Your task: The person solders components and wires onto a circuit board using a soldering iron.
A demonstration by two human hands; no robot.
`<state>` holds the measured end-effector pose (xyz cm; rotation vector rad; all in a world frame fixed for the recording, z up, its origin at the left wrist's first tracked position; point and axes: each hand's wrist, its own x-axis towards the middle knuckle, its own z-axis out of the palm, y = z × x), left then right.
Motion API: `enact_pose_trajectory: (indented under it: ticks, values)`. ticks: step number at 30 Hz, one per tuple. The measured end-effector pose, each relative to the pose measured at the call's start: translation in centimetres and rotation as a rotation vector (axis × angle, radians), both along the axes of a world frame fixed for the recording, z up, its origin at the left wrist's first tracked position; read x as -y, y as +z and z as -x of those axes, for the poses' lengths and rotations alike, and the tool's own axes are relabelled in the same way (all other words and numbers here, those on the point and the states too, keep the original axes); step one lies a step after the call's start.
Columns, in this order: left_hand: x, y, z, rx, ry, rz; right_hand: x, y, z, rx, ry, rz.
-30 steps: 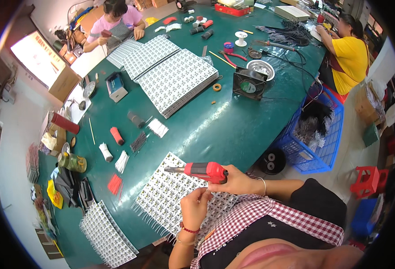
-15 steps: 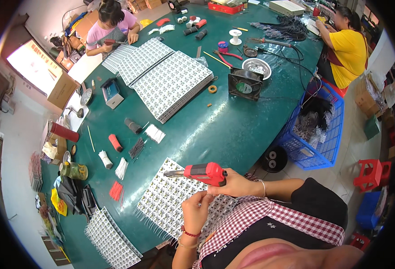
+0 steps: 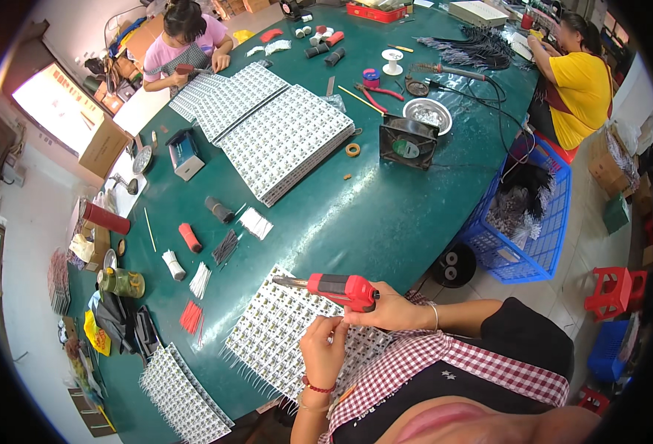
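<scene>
My right hand (image 3: 392,307) is wrapped round a red-and-black pistol-shaped power tool (image 3: 345,290). Its long metal tip points left over a white panel (image 3: 282,314) covered in rows of small parts. Close below the tool, my left hand (image 3: 322,346) is closed with its fingertips pinched together, almost touching the right hand; what they hold, if anything, is too small to make out. The panel lies at the table's near edge and against my checked apron, with thin white strands sticking out along its lower left side. My forearms hide part of it.
On the green table (image 3: 326,237) lie bundles of white sticks (image 3: 201,280) and red sticks (image 3: 191,317). More panels (image 3: 182,392) lie at lower left, and a tall stack (image 3: 289,140) farther back. A fan (image 3: 408,142) stands beyond. Two co-workers sit across; a blue crate (image 3: 523,222) is at right.
The tool has shifted very slightly right and down in the picture, its tip still over the panel. Both hands keep nearly the same pose.
</scene>
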<state>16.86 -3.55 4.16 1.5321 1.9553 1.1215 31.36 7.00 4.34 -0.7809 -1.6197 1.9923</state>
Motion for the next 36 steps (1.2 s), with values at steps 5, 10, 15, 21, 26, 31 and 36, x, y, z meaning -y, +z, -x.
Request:
enact_pose_trajectory:
  ticks: [5,10,15,21,26,31,36]
  values:
    - [-0.1,0.1,0.1,-0.016,-0.011,0.025,-0.3,-0.6,0.0,0.008,0.008,-0.076]
    - [-0.2,0.2,-0.2,0.062,0.013,-0.005,-0.7,-0.9,-0.2,-0.039,0.054,0.072]
    - [0.2,-0.3,-0.2,0.072,0.054,0.013,-0.5,-1.6,0.2,-0.058,0.065,-0.068]
    - [0.7,-0.6,-0.8,0.104,0.08,0.016,-0.1,0.0,-0.1,0.084,0.084,-0.142]
    - [0.8,0.0,-1.2,0.071,0.066,0.015,0.3,-0.9,-0.5,0.026,0.042,-0.18]
    - [1.5,0.1,-1.7,0.122,0.136,-0.007,0.6,-0.5,-0.5,-0.018,0.07,-0.153]
    - [2.7,-0.2,-1.9,0.139,0.178,0.011,1.0,0.6,-0.5,0.088,0.148,-0.16]
